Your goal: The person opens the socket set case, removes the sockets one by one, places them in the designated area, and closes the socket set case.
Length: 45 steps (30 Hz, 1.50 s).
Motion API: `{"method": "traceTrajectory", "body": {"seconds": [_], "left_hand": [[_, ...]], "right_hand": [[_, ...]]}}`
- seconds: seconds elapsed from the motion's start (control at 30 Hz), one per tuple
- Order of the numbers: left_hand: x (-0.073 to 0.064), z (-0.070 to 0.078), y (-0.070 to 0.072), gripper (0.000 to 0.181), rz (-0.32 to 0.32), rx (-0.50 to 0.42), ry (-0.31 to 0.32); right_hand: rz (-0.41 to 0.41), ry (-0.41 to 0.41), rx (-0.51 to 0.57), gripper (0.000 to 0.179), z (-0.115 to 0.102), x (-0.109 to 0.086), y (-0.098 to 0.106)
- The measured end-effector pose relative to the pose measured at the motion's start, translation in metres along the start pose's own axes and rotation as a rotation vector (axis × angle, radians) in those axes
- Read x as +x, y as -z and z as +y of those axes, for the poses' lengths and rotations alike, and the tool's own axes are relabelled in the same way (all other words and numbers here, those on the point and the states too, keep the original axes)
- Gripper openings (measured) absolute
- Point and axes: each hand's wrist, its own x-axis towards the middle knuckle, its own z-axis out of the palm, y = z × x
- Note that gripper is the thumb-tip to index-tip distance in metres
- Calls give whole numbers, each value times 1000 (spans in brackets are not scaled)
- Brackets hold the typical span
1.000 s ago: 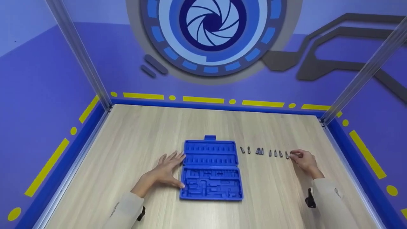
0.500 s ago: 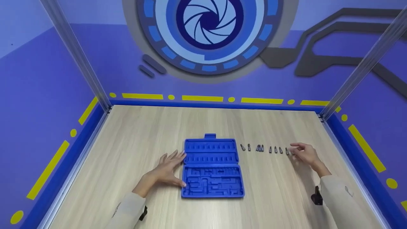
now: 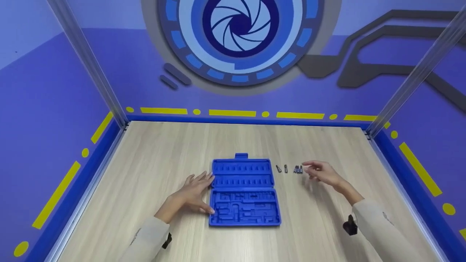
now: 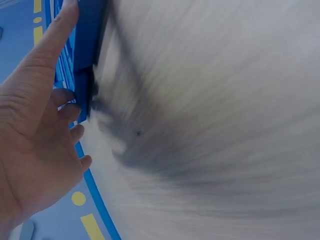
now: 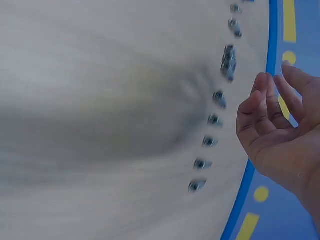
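Observation:
A blue plastic case [image 3: 244, 208] lies opened flat on the table, its moulded slots facing up. My left hand [image 3: 190, 194] rests along its left side, fingers spread at the lid half and thumb on the lower half. In the left wrist view the thumb [image 4: 60, 25] touches the case's edge. To the right of the case runs a row of small metal pieces that look like screwdriver bits [image 3: 298, 169]. Over that row hovers my right hand [image 3: 325, 174], fingers loosely bent, holding nothing visible. It hides several bits [image 5: 214, 120] from the head view, but the right wrist view shows them.
The wooden table [image 3: 164, 145] has blue-purple panels [image 3: 291, 94] behind it and at both sides. Metal posts [image 3: 87, 58] stand at the back corners. A catch tab [image 3: 241, 155] sticks out from the case's far edge.
My right hand has lifted from the right end of the row and moved left above the bits. My left hand has stayed on the case.

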Motion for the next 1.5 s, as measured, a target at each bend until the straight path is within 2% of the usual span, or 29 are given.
{"method": "traceTrajectory", "body": {"seconds": [0.1,0.17,0.23,0.33,0.47,0.6,0.67,0.77,0.97,1.1,1.2,1.3,1.5], "left_hand": [[0,2,1,128,-12,-1,11],[0,2,2,124,-15,-45,14],[1,0,5,115,8,-113,11],[6,-4,9,97,95,-264,1],[14,-9,10,70,266,-472,-10],[20,-11,7,59,362,-650,52],[22,-12,6,59,364,-723,101],[25,-13,3,62,336,-816,174],[29,-14,-7,65,270,-975,228],[33,-13,-10,63,293,-1013,238],[36,-12,-11,61,299,-1029,227],[38,-13,-12,58,301,-1052,246],[42,-12,-12,60,336,-995,297]], "right_hand": [[-79,20,43,45,-11,3,-14],[-119,25,74,47,-17,5,-22],[-145,22,96,50,-23,7,-29],[-166,14,136,52,-29,10,-39],[-174,12,191,54,-31,14,-51],[-173,21,229,56,-26,19,-65],[-177,20,244,57,-24,22,-71],[-185,18,246,58,-22,26,-80],[-154,-14,220,62,-21,28,-91],[-131,-41,194,62,-19,27,-95],[-136,-72,215,62,-19,26,-98],[-139,-83,207,62,-23,28,-103],[-75,-82,128,62,-30,33,-111]]}}
